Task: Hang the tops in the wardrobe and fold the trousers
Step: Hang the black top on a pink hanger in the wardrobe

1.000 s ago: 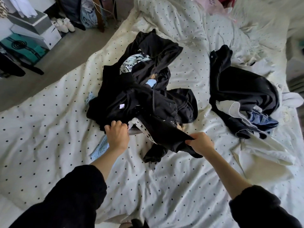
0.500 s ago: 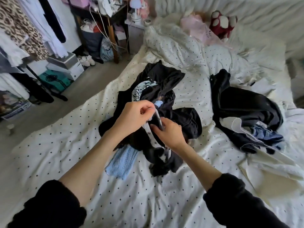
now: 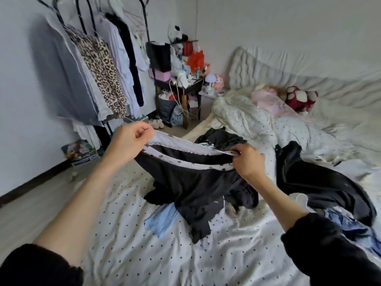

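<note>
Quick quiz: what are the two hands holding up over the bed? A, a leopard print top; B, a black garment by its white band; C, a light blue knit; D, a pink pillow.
B: the left hand and the right hand each pinch an end of the white band on the black garment, stretched between them.

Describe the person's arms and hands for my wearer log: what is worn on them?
Both arms wear black, soft-looking sleeves pushed up toward the elbows, leaving the forearms bare. The left hand and right hand are bare: no gloves, and no rings or watch visible.
</note>
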Demonstrator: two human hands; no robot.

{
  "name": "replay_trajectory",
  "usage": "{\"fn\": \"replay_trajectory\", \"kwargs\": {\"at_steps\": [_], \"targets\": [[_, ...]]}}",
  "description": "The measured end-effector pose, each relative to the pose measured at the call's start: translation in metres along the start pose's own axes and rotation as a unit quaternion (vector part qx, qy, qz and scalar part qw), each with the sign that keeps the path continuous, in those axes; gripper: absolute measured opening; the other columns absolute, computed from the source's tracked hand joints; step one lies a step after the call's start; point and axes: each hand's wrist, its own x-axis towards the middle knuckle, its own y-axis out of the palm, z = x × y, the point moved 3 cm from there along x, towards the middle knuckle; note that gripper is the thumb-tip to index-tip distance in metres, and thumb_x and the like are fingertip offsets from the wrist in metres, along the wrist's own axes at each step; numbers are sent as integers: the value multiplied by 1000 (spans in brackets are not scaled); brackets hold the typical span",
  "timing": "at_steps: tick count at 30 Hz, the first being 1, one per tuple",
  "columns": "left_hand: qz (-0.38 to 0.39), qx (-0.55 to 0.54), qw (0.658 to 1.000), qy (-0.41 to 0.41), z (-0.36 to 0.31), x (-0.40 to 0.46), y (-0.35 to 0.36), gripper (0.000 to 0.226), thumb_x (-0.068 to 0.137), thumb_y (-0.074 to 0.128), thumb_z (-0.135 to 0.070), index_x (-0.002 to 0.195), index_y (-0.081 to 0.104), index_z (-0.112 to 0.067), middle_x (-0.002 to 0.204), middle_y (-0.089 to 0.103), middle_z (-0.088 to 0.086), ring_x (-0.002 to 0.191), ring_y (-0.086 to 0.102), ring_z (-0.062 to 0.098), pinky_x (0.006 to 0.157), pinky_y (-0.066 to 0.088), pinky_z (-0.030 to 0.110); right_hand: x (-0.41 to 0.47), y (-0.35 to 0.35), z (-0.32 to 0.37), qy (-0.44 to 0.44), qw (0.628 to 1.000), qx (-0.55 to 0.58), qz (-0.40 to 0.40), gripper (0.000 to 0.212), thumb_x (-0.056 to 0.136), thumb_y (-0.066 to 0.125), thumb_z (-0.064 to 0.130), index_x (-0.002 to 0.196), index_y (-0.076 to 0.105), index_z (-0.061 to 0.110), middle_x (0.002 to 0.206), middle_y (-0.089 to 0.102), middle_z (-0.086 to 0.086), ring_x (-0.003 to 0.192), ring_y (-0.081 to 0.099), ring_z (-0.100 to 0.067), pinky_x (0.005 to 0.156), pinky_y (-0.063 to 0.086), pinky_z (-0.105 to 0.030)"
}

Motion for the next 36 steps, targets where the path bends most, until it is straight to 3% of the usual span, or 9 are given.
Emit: {"fn": "replay_trajectory", "kwargs": {"at_steps": [4, 9, 14, 16, 22, 24, 29, 33, 36], "targets": [[-87, 30, 994, -58, -7, -70, -32, 4, 87, 64, -15, 86, 68, -15, 73, 64, -1, 59, 55, -8, 60, 39, 7, -13, -25, 23, -59, 998, -8, -7, 29, 82, 54, 8, 109, 65, 12, 116, 55, -14, 111, 50, -35, 93, 41, -43], [-167, 75, 974, -137, -23, -158, -85, 8, 87, 63, -14, 88, 69, -10, 75, 63, -1, 68, 55, 12, 61, 35, 16, -50, -41, 76, -111, 992, 46, 47, 15, 87, 51, 19, 86, 63, 8, 85, 62, -13, 83, 59, -35, 63, 39, -31], [-163, 60, 968, -180, -33, -237, -130, 6, 88, 63, -21, 85, 67, -19, 79, 66, -8, 75, 60, 4, 63, 39, 2, -90, -55, 152, -172, 960, 202, 92, 17, 88, 56, 20, 87, 68, 8, 89, 69, -16, 86, 64, -33, 74, 51, -35], [-114, 77, 968, -209, -30, -281, -137, 7, 88, 63, -19, 82, 67, -17, 75, 66, -8, 71, 59, 2, 61, 40, 4, -125, -46, 184, -225, 932, 241, 154, 21, 89, 58, 16, 104, 70, 9, 101, 70, -15, 92, 65, -31, 85, 52, -38], [-46, 40, 947, -316, -24, -400, -154, 7, 89, 61, -13, 85, 66, -13, 74, 63, -2, 69, 55, 9, 66, 41, 13, -245, -25, 246, -409, 844, 215, 274, 21, 79, 62, 1, 94, 74, 7, 82, 62, 5, 88, 60, -13, 78, 44, -17], [-79, 18, 941, -329, -31, -424, -160, 6, 89, 62, -14, 94, 65, -14, 82, 63, -2, 76, 57, 12, 66, 42, 10, -282, -25, 258, -457, 810, 211, 301, 23, 75, 60, -2, 88, 74, 12, 81, 61, 8, 84, 56, -8, 74, 39, -8], [-204, 103, 923, -310, -61, -483, -178, 55, 87, 66, -20, 137, 44, -17, 123, 47, -13, 117, 45, 6, 99, 37, 22, -389, -29, 278, -596, 702, 212, 326, 25, 77, 62, 11, 64, 56, 31, 67, 59, 18, 72, 59, -8, 69, 44, -22], [-261, 143, 902, -314, -83, -527, -186, 17, 91, 60, -20, 94, 66, -5, 82, 68, 4, 80, 60, 20, 72, 41, 28, -441, -37, 274, -576, 681, 280, 356, 37, 77, 60, 0, 64, 55, 34, 66, 58, 20, 64, 53, 6, 58, 38, -8], [-316, 149, 882, -317, -108, -573, -196, 29, 91, 59, -19, 62, 56, -26, 55, 57, -19, 56, 49, -1, 56, 34, 14, -479, -43, 268, -551, 645, 313, 426, 24, 82, 57, -2, 85, 68, 19, 84, 65, 8, 75, 57, -1, 61, 38, -1]]}}
